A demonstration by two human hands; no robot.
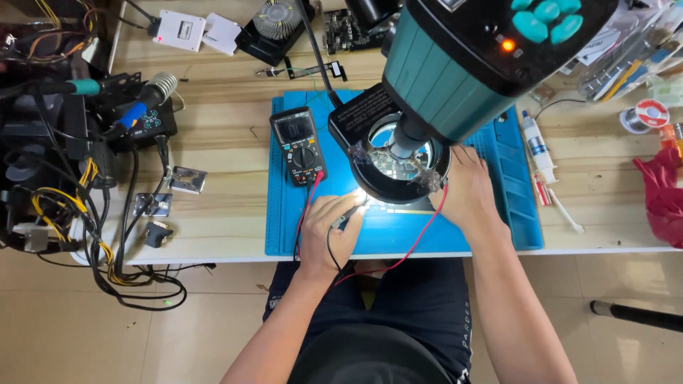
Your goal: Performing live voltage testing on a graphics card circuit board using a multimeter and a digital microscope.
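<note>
My left hand (pixel 331 229) rests on the blue work mat (pixel 509 163) and grips a black test probe (pixel 353 211) whose tip points under the ring light (pixel 363 167) of a teal microscope (pixel 455 67). My right hand (pixel 466 188) lies on the mat at the right of the ring light, fingers hidden beneath it; a red lead (pixel 425 231) runs from there, so what it grips cannot be told. A black multimeter (pixel 299 146) sits on the mat's left part, red and black leads trailing toward me. The board under the lens is mostly hidden.
A soldering station with iron (pixel 146 99) and tangled cables (pixel 85 213) fill the table's left. Small metal parts (pixel 186 179) lie near them. A syringe tube (pixel 535 146), a solder spool (pixel 644 114), a red cloth (pixel 662 192) and a heatsink fan (pixel 274 21) lie around.
</note>
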